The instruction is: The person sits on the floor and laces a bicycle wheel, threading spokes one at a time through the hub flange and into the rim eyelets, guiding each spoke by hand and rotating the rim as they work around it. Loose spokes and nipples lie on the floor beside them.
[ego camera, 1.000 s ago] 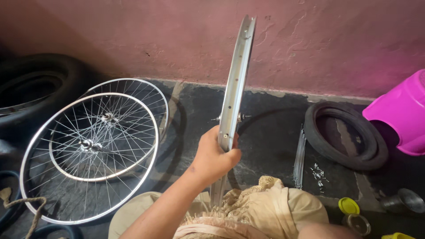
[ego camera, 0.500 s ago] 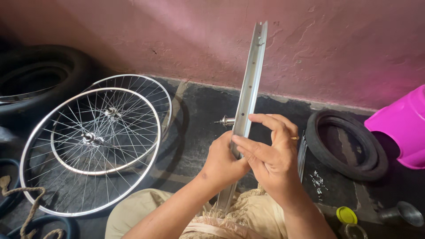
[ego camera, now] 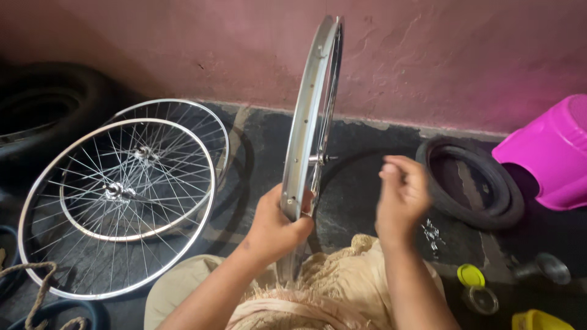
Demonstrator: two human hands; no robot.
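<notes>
A silver bicycle wheel rim stands upright, edge-on to me, over my lap. My left hand is wrapped around its lower part. A hub axle sticks out at the rim's middle. My right hand hovers to the right of the rim, apart from it, blurred, fingers curled loosely; whether it pinches something small I cannot tell.
Two spoked wheels lie stacked on the dark floor at left, a black tyre behind them. A small tyre and pink plastic tub sit at right. Loose metal parts, a yellow lid and a rope lie nearby.
My right hand came to the rim, then pulled away to the right. The rim has turned slightly, showing its inner face.
</notes>
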